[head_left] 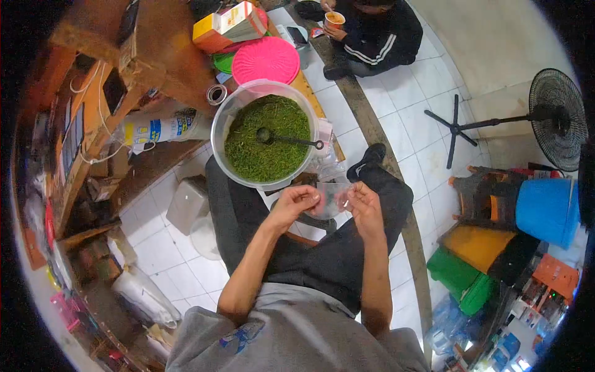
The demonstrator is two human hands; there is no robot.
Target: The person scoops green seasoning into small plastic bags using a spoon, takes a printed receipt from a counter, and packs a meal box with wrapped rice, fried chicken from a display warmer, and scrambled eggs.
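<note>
Between my two hands, above my lap, a small clear plastic bag (328, 204) is stretched out. My left hand (294, 206) pinches its left edge, and my right hand (365, 206) pinches its right edge. No contents show through the thin film. Just beyond my hands stands a large translucent tub (218, 141) holding dried green leaves (248, 152), chopped fine. A dark measuring scoop (265, 135) rests on the leaves, its handle pointing right toward the rim.
A pink lid (265, 60) and a yellow-orange box (229, 26) lie behind the tub. A glass jar (216, 94) is at its left. A seated person (384, 37) holds a cup (334, 20). A standing fan (555, 118) and blue bin (545, 211) are at right.
</note>
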